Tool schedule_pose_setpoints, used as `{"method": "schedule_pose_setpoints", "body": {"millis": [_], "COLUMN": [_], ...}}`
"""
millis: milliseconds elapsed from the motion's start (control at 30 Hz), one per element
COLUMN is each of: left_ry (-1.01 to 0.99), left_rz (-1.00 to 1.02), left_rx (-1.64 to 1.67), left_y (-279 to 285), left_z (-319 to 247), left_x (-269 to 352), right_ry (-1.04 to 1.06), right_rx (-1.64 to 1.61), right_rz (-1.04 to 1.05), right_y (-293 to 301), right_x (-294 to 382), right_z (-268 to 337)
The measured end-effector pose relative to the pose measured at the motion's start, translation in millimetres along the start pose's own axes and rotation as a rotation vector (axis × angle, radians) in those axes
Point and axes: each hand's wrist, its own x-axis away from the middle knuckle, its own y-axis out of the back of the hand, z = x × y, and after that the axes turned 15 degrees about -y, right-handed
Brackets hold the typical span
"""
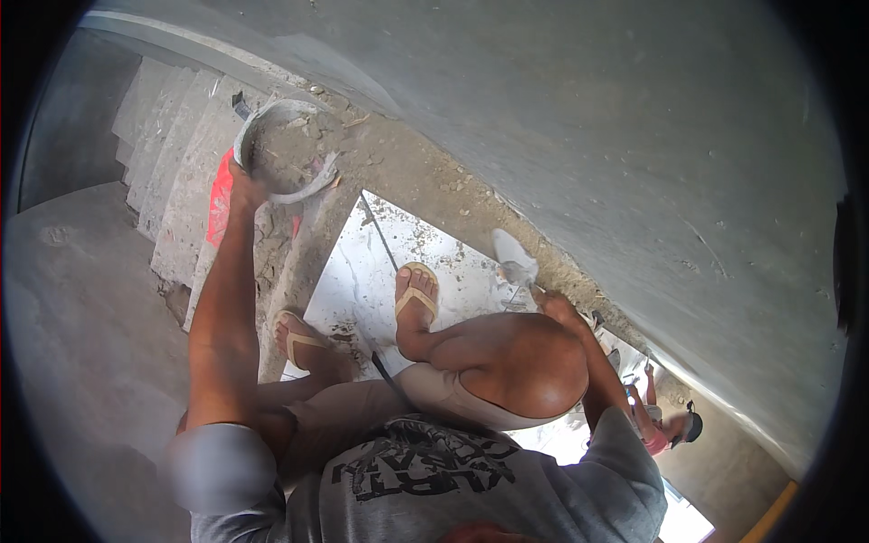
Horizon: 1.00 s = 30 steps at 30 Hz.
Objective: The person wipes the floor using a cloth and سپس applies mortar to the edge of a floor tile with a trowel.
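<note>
My left hand (250,189) grips the near left rim of a bucket (242,139) with a whitish rim and a red patch on its outer side. Grey-brown rubble and dry mortar (292,146) show inside the bucket. My right hand (562,311) is closed around the handle of a pointing trowel. The somewhat blurred trowel blade (514,254) is above the dusty strip by the wall, near the edge of a white marbled floor tile (339,271).
Rough concrete stairs (193,156) are at the left. A grey plastered wall (577,136) rises along the right, with a strip of loose debris (434,170) at its foot. My sandalled feet (415,292) are on and beside the tile. Another person (655,431) is at the lower right.
</note>
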Motion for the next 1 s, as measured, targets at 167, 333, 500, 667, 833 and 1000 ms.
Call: {"method": "schedule_pose_setpoints", "body": {"millis": [167, 333, 500, 667, 833, 1000], "left_ry": [-0.046, -0.034, -0.114, -0.018, 0.033, -0.053], "left_rz": [-0.007, 0.053, 0.049, 0.049, 0.026, 0.037], "left_rx": [-0.022, -0.114, -0.038, -0.040, -0.072, -0.065], "left_y": [-2, -2, -4, -1, 1, -2], "left_z": [13, 31, 38, 35, 26, 32], "left_x": [-3, -7, -6, -5, -6, -6], "right_ry": [-0.181, -0.058, 0.714, 0.184, -0.356, 0.769], "right_rx": [-0.636, -1.261, -0.710, -0.719, -1.315, -0.723], "right_rz": [0.160, 0.623, 0.281, 0.587, 0.551, 0.176], "right_y": [-23, -44, -58, -29, -24, -38], "right_x": [35, 0, -14, 31, 28, 0], "right_z": [27, 111, 170, 135, 123, 181]}}
